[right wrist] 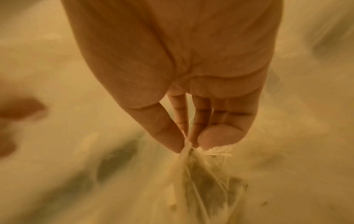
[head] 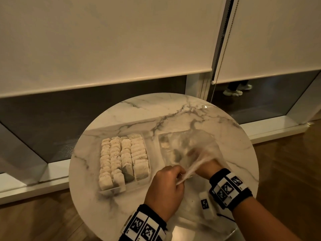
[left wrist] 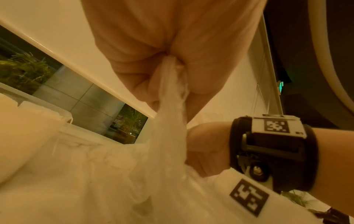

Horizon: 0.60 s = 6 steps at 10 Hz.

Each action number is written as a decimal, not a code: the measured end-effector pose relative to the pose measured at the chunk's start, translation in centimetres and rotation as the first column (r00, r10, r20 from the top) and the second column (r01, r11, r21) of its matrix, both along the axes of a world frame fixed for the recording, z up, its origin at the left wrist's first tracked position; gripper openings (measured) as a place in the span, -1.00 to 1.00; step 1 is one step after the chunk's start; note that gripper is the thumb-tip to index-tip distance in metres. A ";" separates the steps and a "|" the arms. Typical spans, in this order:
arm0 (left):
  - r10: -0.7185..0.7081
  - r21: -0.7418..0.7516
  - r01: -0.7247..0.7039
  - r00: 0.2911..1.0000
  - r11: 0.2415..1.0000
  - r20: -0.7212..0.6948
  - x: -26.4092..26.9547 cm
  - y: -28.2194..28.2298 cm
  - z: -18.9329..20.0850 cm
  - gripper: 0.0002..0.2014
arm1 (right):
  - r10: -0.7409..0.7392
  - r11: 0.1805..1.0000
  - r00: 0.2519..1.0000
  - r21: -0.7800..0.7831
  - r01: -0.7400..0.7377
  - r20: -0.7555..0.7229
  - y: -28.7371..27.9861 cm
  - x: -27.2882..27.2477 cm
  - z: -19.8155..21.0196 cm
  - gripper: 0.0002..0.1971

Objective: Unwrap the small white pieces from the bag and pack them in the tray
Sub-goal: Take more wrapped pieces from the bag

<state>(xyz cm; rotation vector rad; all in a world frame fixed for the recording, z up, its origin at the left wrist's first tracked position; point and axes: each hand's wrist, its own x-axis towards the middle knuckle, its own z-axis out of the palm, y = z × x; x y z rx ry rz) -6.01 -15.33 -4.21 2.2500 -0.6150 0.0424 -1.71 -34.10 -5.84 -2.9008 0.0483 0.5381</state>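
Note:
A clear tray at the table's left holds rows of small white pieces; one is darker. To its right lies the clear plastic bag, with a few pieces dimly visible inside. My left hand grips the bag's bunched near edge, seen close as gathered film inside my curled fingers. My right hand reaches into the bag's mouth. There its thumb and fingertips pinch the twisted top of a small film-wrapped piece. The rest of that view is blurred.
Everything sits on a round marble table with wooden floor around it. Behind are lowered roller blinds, a bead chain and a low window sill. A white marker block hangs under my right wrist.

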 end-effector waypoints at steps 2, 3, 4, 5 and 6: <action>0.045 -0.012 -0.045 0.999 0.999 0.012 0.7 0.5 0.0 -0.80 | 0.051 0.970 0.990 -0.231 -0.080 -0.131 1.9 2.1 0.6 -0.69; 0.058 -0.016 -0.058 0.998 0.998 0.004 0.9 0.8 -0.3 -0.80 | 0.144 0.935 0.989 -0.324 -0.143 -0.020 2.0 3.3 -0.9 -0.52; 0.082 -0.024 -0.082 0.997 0.996 -0.012 1.3 1.0 -0.5 -0.78 | 0.104 0.939 0.994 -0.330 -0.093 0.016 2.0 4.2 -1.8 -0.68; 0.109 -0.021 -0.109 0.994 0.994 -0.015 1.9 1.2 -0.5 -0.78 | -0.014 0.988 0.993 -0.151 0.031 0.113 1.6 4.8 -2.1 -0.65; 0.125 -0.019 -0.126 0.992 0.992 -0.015 2.5 1.3 -0.1 -0.77 | -0.150 0.986 0.978 0.101 0.136 0.146 1.0 5.5 -2.0 -0.59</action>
